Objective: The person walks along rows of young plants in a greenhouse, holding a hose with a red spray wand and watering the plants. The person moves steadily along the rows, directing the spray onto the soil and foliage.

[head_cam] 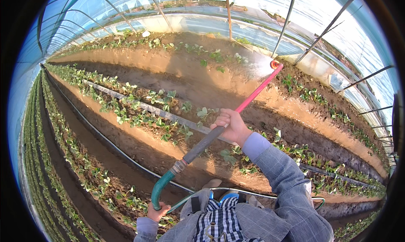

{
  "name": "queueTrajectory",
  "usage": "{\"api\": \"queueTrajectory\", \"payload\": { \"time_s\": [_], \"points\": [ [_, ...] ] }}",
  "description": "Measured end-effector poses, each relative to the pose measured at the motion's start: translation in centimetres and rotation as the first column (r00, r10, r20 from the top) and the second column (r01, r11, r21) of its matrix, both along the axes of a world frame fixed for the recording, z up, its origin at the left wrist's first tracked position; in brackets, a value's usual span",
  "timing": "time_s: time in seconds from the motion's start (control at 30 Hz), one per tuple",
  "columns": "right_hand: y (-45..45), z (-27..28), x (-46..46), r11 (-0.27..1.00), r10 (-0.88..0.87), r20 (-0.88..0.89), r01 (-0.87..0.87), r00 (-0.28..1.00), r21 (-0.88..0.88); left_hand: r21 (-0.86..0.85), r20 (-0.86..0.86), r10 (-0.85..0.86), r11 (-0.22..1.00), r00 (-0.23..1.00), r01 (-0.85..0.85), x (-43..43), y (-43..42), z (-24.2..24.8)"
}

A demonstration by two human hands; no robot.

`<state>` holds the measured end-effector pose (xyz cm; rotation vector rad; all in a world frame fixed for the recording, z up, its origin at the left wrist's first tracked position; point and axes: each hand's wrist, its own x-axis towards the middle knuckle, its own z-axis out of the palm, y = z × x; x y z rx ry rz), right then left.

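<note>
My right hand [232,123] is wrapped around the grey grip of a watering wand [258,92], whose pink tube reaches up and to the right. From the round orange-red spray head [275,64] at its far end, a fine spray [258,65] fans out over the far raised bed. A metal clamp [178,166] joins the grip's lower end to a green hose [162,184]. That hose bends down into my left hand [157,211], which holds it low by my left side.
Leafy plants [152,115] grow along raised soil beds, with a flat drip tape [148,106] down the middle one. A thin hose [114,144] runs along the furrow past my feet. Metal hoop poles [228,16] and plastic film [190,23] form the greenhouse side beyond the far bed.
</note>
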<state>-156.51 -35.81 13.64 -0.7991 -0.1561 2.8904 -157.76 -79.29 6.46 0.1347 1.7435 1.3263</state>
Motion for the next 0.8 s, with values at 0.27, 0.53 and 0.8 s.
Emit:
{"api": "queueTrajectory", "payload": {
  "time_s": [0.27, 0.53, 0.8],
  "points": [
    [4.5, 1.4, 8.8, 0.960, -0.274, 0.001, 0.273, 0.962, 0.068, -0.053, -0.078, -0.347, 0.938, 0.935, 0.344, -2.7, 7.5, 0.6],
    [4.7, 1.7, 9.1, 0.934, -0.343, 0.029, 0.338, 0.939, 0.113, -0.022, -0.045, -0.308, 0.951, 0.950, 0.307, -2.8, 8.5, 0.8],
    [0.6, 0.4, 0.7, 0.995, -0.086, 0.067, 0.081, 0.994, 0.063, 0.020, 0.048, -0.125, 0.992, 0.991, 0.124, -1.5, 1.7, -0.6]
  ]
}}
